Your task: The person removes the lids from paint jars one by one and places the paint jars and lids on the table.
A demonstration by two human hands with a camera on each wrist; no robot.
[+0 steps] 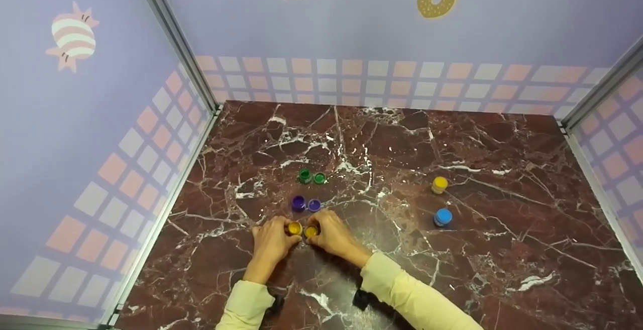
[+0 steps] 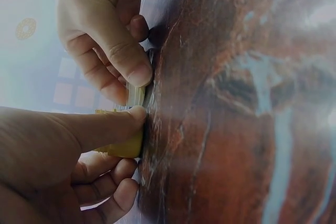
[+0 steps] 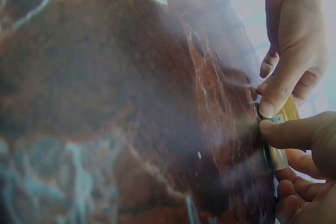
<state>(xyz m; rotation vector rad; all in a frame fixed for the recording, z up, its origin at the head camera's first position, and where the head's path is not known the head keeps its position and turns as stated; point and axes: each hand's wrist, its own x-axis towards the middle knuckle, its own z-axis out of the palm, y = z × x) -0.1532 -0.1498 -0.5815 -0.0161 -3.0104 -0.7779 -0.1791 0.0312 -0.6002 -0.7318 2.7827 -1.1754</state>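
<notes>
My left hand pinches an open yellow paint jar between thumb and fingers, low at the tabletop. Right beside it, my right hand pinches the jar's round lid, whose yellow-stained inside faces up. In the left wrist view the translucent lid rim shows under the right thumb, close against the yellow jar. The right wrist view shows both hands meeting at the table surface, with the jar partly covered by fingers.
Just beyond the hands stands an open purple paint jar with its lid beside it. Farther back are an open green jar and its lid. Capped yellow and blue jars stand to the right. Panels wall the marbled table.
</notes>
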